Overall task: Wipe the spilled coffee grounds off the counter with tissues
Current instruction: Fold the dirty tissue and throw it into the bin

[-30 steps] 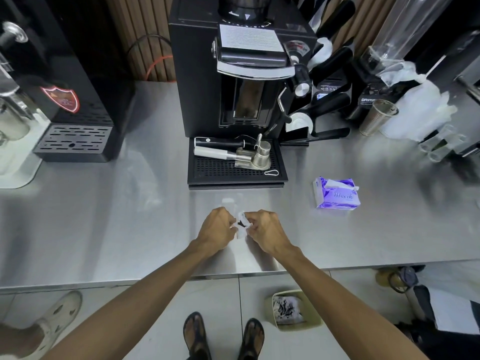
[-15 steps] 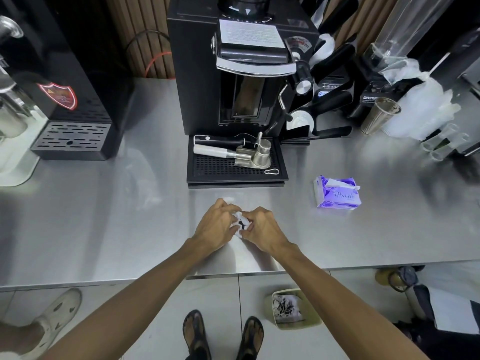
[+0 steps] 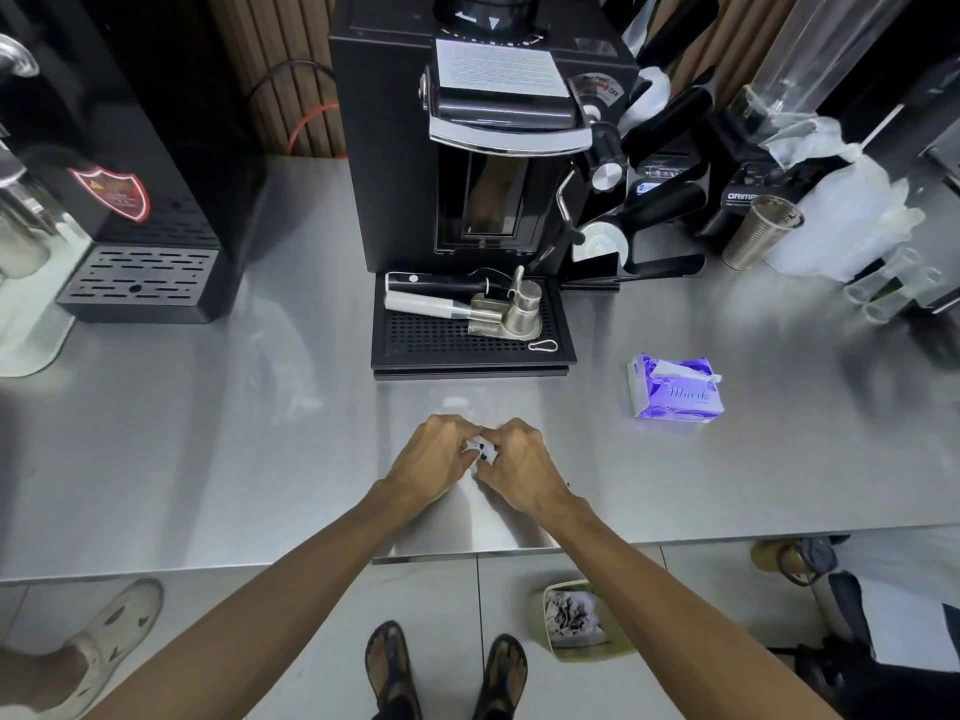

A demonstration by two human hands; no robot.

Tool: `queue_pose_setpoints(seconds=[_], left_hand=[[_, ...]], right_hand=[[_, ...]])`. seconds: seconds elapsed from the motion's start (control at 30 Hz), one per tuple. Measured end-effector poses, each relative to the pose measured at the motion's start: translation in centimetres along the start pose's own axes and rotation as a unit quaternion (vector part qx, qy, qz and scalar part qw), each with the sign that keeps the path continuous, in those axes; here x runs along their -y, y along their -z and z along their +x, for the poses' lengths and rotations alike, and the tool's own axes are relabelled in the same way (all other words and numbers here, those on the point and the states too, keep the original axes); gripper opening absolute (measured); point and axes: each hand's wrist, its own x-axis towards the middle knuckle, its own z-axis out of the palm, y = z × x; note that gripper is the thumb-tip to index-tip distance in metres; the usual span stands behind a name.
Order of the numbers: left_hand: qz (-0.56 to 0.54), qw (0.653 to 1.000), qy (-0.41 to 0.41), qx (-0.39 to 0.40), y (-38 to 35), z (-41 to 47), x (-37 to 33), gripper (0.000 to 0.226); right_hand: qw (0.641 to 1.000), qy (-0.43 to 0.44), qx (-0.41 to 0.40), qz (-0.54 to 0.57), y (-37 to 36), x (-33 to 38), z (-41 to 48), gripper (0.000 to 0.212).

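White tissue (image 3: 480,450), crumpled and dark-stained, pinched between left hand (image 3: 431,462) and right hand (image 3: 522,467), over the steel counter (image 3: 208,449) before the drip tray (image 3: 467,350), 2 hands closer than 1 second ago, tissue more bunched

We can read "OFF" next to the dial (image 3: 592,93) on the espresso machine (image 3: 395,148), plus "ORIM…" on the black blender base (image 3: 748,197), with the rest cut off. The purple tissue pack (image 3: 675,389) has a cursive word, looks like "Mack".

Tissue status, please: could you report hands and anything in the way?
Left hand, right hand both pinching tissue. Dark specks on it. Drip tray beyond, apart.
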Motion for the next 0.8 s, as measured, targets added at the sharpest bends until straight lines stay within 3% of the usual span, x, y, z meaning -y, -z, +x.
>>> queue_pose_setpoints(seconds=[0.13,0.37,0.7,0.8], left_hand=[[-0.012,1.000,0.022,-0.002,-0.1,0.2,0.2,0.008],[-0.006,1.000,0.020,0.006,-0.5,0.6,0.8,0.007],[-0.045,0.996,-0.019,0.069,0.2,0.7,1.9,0.026],[-0.051,0.996,-0.021,0.074,0.6,0.9,1.8,0.021]], right_hand=[[0.999,0.001,0.008,0.031,1.0,0.5,-0.1,0.005],[0.999,0.038,0.002,0.026,1.5,0.0,0.0,0.022],[0.999,0.028,0.015,0.020,1.5,-0.2,0.7,0.021],[0.999,0.035,0.006,0.015,1.8,-0.1,0.6,0.021]])
